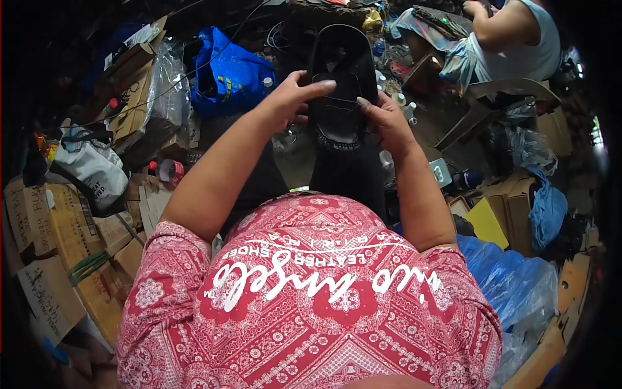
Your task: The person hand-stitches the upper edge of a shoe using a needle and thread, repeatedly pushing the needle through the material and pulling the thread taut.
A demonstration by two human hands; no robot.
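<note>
Here | left hand (299, 97): fingers holding one side of black shoe (342, 83) | right hand (387, 120): fingers pinching the other side

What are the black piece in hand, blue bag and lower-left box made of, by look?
Black piece: possibly leather or synthetic; smooth, dark, slight sheen, but too dark to settle which.
Blue bag: likely plastic, fairly glossy; bright highlights along crinkled folds.
Lower-left box: almost certainly cardboard, matte; brown, flat-sided, dark lettering straight on the surface.
</note>
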